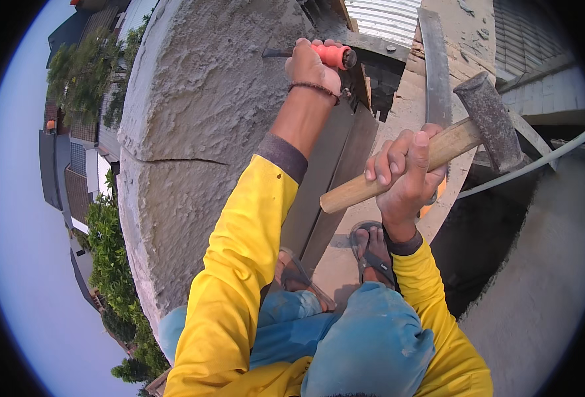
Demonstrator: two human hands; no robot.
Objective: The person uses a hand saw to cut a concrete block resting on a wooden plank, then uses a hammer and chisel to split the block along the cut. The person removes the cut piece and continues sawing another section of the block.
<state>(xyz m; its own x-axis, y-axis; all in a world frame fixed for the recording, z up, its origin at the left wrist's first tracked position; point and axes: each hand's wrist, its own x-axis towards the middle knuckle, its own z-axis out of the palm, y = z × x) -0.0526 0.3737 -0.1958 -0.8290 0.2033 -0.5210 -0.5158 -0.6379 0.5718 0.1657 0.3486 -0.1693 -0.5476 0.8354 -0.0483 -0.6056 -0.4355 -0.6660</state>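
Note:
My left hand is closed round a chisel with a red ribbed handle; its dark blade points left against the upper part of a rough grey concrete wall with a horizontal crack lower down. The chisel's round metal end faces right. My right hand grips the pale wooden handle of a hammer, whose heavy, worn grey head is raised at the right, some way from the chisel.
My sandalled feet stand on a narrow ledge beside the wall. At right are a dark drop, a pale pipe and a long grey strip. Corrugated roofing lies ahead; trees and rooftops show beyond the wall.

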